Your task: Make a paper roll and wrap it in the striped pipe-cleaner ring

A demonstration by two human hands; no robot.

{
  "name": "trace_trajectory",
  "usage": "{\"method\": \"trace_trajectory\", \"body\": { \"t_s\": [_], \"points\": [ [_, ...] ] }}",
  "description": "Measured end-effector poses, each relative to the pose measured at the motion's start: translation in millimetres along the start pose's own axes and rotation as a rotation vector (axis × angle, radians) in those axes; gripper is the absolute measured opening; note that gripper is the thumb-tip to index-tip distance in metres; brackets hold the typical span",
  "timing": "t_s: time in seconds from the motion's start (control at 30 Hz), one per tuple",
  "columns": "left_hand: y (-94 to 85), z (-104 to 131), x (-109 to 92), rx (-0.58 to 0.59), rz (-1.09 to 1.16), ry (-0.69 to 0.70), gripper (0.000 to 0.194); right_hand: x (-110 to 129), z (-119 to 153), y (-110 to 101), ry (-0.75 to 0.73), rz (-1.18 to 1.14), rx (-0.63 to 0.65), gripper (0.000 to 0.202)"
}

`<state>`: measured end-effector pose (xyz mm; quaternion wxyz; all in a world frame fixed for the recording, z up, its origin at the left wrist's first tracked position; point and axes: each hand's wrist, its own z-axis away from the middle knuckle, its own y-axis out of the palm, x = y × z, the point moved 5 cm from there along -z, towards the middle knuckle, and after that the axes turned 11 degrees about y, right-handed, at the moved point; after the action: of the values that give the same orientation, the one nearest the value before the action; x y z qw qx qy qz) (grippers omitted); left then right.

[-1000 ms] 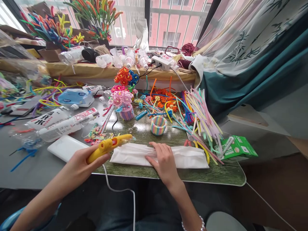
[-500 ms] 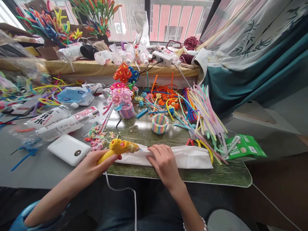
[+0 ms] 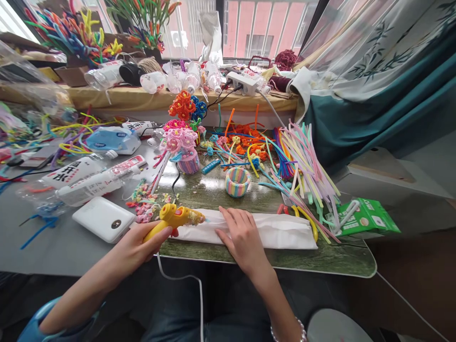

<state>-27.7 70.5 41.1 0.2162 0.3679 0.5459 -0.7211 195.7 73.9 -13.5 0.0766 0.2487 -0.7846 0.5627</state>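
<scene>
The left hand's (image 3: pixel 144 243) fingers are wrapped around a yellow glue gun (image 3: pixel 180 217), its nozzle just beside the right fingertips. The right hand (image 3: pixel 242 235) grips nothing: its fingers lie spread on the folded white sheet (image 3: pixel 285 231), which runs out to both sides beneath them. The lengthwise folding looks done; gluing seems under way at most (no bead of glue can be made out), and the layers near the nozzle appear unsealed. Straight beyond the right fingertips stands a striped cup (image 3: pixel 237 183), its wall seemingly complete. Farther out, to their left, pink flowers (image 3: pixel 180 141) top another striped pot (image 3: pixel 188 163), apparently finished; to their right, loose pipe cleaners (image 3: pixel 308 166) look unused.
</scene>
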Motion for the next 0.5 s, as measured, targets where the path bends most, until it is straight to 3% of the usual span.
{"method": "trace_trajectory", "body": {
  "t_s": [0.2, 0.5],
  "points": [
    [8.5, 0, 14, 0.08, 0.232, -0.121, 0.054, 0, 0, -1, -0.003, 0.014, 0.003, 0.044],
    [0.5, 1, 20, 0.101, 0.182, -0.136, 0.054, 1, -1, -2, 0.002, 0.02, 0.01, 0.043]
  ]
}}
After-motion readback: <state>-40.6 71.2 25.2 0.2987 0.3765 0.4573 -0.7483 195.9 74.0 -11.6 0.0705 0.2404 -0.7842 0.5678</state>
